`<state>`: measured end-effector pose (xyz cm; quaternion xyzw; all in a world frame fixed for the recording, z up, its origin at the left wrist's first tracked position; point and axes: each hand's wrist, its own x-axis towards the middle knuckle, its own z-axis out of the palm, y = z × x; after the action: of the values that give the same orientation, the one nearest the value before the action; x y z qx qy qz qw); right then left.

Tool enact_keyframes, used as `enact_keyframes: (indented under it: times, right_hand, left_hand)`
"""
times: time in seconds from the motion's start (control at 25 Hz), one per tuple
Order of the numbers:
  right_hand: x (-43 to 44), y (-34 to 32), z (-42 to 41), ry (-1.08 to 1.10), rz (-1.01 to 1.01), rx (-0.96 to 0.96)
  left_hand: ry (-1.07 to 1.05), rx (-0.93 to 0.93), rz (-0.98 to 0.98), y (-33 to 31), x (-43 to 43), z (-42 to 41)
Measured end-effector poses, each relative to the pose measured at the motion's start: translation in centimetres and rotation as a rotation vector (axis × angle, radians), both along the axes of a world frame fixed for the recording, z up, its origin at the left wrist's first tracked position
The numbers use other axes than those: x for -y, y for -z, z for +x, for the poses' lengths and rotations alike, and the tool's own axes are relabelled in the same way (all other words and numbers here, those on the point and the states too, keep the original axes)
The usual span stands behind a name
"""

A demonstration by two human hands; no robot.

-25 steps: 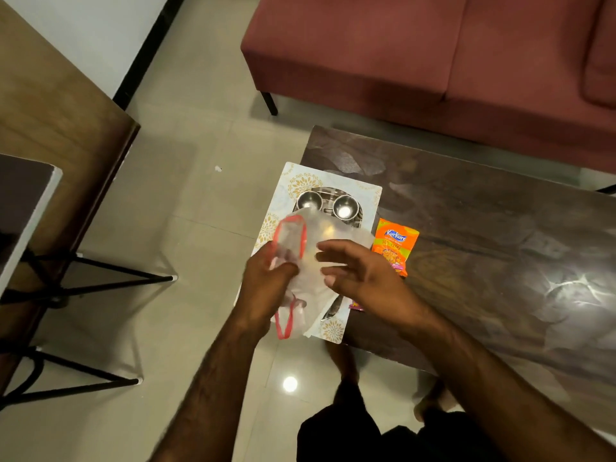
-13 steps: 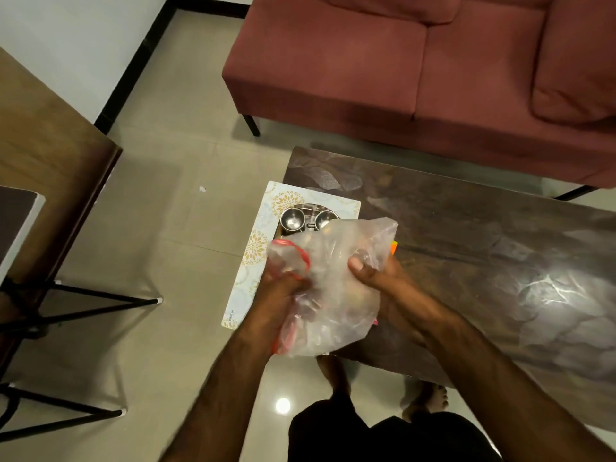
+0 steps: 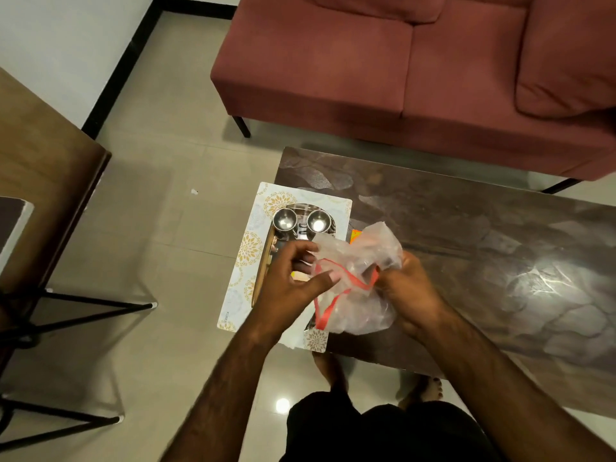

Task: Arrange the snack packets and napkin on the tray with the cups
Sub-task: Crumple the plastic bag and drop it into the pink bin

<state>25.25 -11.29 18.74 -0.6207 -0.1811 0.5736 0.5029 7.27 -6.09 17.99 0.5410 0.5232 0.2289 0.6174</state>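
Gripping a clear plastic bag (image 3: 360, 261) over the tray (image 3: 248, 258), left hand (image 3: 293, 285) pinches its red-edged mouth, right hand (image 3: 405, 288) clenches the side. Two steel cups (image 3: 301, 221) sit at the tray's twelve o'clock; an orange packet (image 3: 355, 234) peeks out behind, at one o'clock.

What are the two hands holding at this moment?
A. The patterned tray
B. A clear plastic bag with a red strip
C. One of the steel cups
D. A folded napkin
B: the left hand and the right hand both grip the crumpled clear plastic bag above the table edge, while the two steel cups stand untouched beyond it.
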Motion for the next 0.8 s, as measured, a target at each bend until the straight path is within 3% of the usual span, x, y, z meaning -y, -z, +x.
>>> enact_keyframes:
  times: [0.08,0.2,0.28,0.36,0.48,0.64,0.8]
  right_hand:
    - [-0.2,-0.2,0.5,0.010,0.038,-0.101]
    - [-0.3,-0.7,1.2,0.040,0.138,-0.307]
    - [-0.2,-1.0,1.9,0.067,0.160,-0.270]
    - [0.1,-0.9,2.7,0.096,0.127,-0.187]
    - [0.7,-0.8,3.6,0.145,0.062,-0.078]
    - [2.4,-1.8,5.6,0.099,0.040,-0.237]
    - [5.9,-2.4,9.4,-0.072,0.035,-0.255]
  left_hand:
    - [0.039,0.035,0.002,-0.5,-0.2,-0.3]
    - [0.345,0.218,-0.122,-1.5,-0.1,0.4]
    - [0.462,0.326,-0.160,-2.1,0.1,1.3]
    - [0.502,0.320,-0.154,-2.5,0.3,2.3]
    - [0.416,0.165,0.016,-2.1,1.1,4.3]
    - [0.123,0.089,0.143,-1.0,2.4,7.7]
    - [0.088,0.016,0.190,-0.3,3.0,10.7]
